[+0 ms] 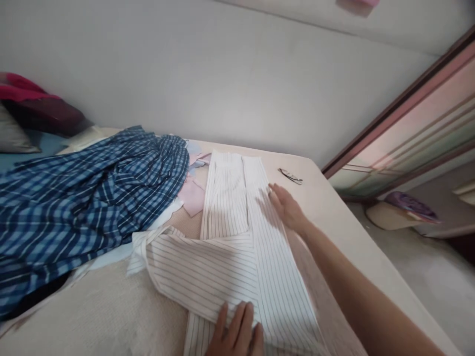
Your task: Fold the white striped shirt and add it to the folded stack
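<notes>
A white shirt with thin dark stripes (230,262) lies partly folded on the bed, its long right side straight. One sleeve is laid across it, and the cuff end sticks out to the left. My left hand (237,333) rests flat on the lower part of the shirt with fingers apart, cut off by the bottom edge of the view. Farther up, my right hand (287,207) is stretched out along the shirt's right edge, palm side down. Whether its fingertips press on the cloth is hard to tell.
A crumpled blue plaid garment (122,193) is heaped on the left, beside pink cloth pieces (193,194). A slim dark-and-light object (290,176) lies right of the shirt. The wall (208,74) borders the bed's far side; a basket-like container (389,215) stands on the floor.
</notes>
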Demonstrator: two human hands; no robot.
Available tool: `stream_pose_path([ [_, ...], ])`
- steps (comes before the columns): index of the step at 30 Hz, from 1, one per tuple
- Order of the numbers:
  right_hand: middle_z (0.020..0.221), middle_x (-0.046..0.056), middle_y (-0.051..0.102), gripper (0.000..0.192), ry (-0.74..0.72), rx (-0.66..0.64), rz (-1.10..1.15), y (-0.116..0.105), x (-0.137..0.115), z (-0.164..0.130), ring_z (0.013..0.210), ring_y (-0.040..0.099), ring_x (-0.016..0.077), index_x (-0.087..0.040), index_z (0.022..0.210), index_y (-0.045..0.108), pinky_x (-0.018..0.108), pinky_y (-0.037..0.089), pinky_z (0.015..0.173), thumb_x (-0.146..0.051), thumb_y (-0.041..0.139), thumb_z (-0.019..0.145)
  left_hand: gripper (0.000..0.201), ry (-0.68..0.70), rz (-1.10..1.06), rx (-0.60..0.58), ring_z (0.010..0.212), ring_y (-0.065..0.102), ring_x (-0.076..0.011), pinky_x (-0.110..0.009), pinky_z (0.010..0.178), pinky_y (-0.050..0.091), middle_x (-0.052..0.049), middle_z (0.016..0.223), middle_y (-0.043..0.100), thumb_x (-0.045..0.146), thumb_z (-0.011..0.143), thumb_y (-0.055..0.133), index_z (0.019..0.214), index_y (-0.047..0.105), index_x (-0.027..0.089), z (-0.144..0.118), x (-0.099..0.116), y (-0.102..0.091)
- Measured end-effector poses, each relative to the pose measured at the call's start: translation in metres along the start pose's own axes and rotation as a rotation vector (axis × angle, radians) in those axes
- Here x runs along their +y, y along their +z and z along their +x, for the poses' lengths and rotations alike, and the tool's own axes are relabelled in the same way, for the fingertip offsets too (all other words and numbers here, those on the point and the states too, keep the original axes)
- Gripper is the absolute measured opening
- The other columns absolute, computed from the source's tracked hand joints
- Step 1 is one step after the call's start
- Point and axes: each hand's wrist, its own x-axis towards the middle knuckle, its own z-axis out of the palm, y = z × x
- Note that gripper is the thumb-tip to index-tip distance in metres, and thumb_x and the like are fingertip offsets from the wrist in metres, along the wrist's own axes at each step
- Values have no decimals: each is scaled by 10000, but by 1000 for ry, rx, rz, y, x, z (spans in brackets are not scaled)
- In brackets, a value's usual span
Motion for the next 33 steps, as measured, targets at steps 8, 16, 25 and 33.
stream_pose_path([
  [8,1689,108,196,662,0,-222,-238,24,-30,-105,1552,159,311,-236,1609,281,575,210,1195,-585,266,1046,685,-49,-115,-451,1388,484,-391,-565,1106,422,-258,1467,526,647,919,543,1354,577,119,19,8,-37],
  [16,1678,108,235,680,76,-193,-203,-30,-56,-204,1562,114,283,-210,1619,245,543,186,1214,-576,266,1047,617,-80,-190,-501,1339,504,-354,-547,1132,375,-222,1419,565,523,978,522,1418,520,91,31,-1,-53],
  [25,1336,142,646,475,123,-210,77,-67,-32,-214,1230,579,256,-174,1287,621,360,416,1017,-514,469,992,389,-183,-178,-522,1017,653,-269,-416,936,482,-115,1072,710,416,1049,376,1091,674,168,53,-37,-83],
  [33,734,22,657,106,230,-501,131,-96,-16,-236,665,555,142,-198,713,560,258,334,584,-235,609,800,738,-990,245,-734,899,674,-443,-511,742,499,-261,934,707,692,934,290,988,715,90,54,-164,-128],
])
